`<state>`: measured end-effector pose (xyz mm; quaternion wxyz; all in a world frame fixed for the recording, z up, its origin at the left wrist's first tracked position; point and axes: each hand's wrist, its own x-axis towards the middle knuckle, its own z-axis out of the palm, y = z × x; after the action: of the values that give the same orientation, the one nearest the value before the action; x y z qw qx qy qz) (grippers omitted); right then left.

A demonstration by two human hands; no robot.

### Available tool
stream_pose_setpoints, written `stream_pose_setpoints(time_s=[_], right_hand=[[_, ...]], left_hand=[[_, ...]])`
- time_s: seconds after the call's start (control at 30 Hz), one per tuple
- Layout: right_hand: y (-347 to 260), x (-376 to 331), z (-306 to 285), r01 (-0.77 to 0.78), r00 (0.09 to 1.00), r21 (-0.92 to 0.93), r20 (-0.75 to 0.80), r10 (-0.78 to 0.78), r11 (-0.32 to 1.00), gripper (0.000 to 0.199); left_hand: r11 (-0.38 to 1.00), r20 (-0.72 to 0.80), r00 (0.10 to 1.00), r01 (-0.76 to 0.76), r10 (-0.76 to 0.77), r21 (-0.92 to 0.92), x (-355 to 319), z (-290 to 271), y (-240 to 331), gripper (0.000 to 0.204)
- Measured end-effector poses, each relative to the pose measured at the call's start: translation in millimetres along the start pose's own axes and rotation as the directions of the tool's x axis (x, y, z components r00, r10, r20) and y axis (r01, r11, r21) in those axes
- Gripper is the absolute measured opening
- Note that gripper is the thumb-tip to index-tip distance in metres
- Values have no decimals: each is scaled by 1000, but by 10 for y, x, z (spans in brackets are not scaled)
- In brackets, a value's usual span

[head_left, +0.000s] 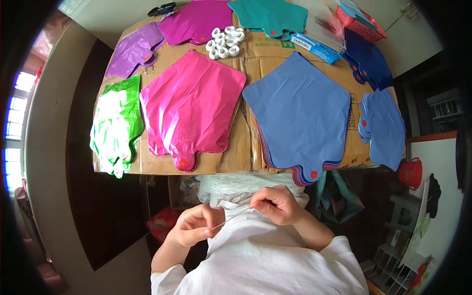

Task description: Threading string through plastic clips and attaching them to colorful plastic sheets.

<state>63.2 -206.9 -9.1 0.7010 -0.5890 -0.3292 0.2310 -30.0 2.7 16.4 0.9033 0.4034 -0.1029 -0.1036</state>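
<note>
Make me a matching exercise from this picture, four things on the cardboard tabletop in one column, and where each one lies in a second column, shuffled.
Things:
1. green foil balloon
2. blue star balloon stack
3. white rings
4. teal balloon

Places:
A. far edge, right of the magenta sheet
B. far left, hanging over the near edge
C. centre back, just beyond the pink balloon
D. right half, on top of other coloured sheets

Pairs: 1-B, 2-D, 3-C, 4-A

both hands — left hand (194,225), right hand (276,203) — pinch a thin pale string (222,224) below the pink foil balloon (191,108).
</note>
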Motion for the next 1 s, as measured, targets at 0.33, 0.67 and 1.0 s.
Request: stream_pose_setpoints(time_s=[0.33,0.67,1.0], right_hand=[[-6,22,-33,137,982,-363,-72,-174,922,5],[212,-26,57,-86,983,-264,-180,38,961,8],[16,-88,234,148,987,-161,-31,-155,976,2]], left_hand=[[614,-341,933,337,-116,714,-57,34,-12,8],[780,-25,980,172,-197,602,-30,42,84,5],[-124,192,939,-163,285,979,119,-59,-61,11]])
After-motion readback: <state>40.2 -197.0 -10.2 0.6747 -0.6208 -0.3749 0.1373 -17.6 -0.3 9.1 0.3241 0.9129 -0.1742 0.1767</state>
